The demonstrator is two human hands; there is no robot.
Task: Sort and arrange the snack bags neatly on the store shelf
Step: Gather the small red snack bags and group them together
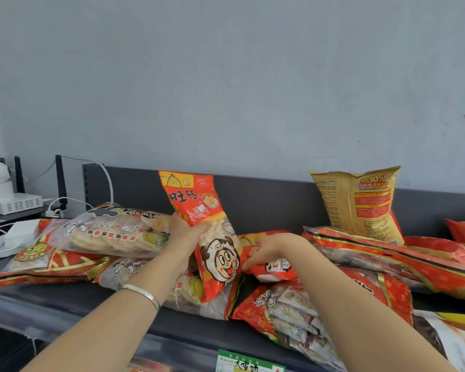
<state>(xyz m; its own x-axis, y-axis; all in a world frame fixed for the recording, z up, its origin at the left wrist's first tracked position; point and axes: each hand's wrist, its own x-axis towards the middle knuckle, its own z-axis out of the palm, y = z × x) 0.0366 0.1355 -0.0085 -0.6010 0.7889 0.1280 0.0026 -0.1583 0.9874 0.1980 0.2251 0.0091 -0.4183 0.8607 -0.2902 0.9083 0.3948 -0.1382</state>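
My left hand [186,232] grips an upright red-orange snack bag with a cartoon face [212,237] at its left edge, holding it above the pile. Just right of it, my right hand [269,248] rests fingers-down on a second small red bag [273,267] that lies flat; its fingers curl over that bag's near edge. Large clear rice-cracker bags [110,232] lie stacked to the left. Red and gold bags [387,253] are heaped on the right. All of them sit on the dark top shelf [73,299].
A yellow chip bag [360,202] stands against the dark back panel [266,200] at the right. White devices and cables [14,202] crowd the far left end. A green price label [249,362] hangs on the shelf's front edge. A grey wall rises behind.
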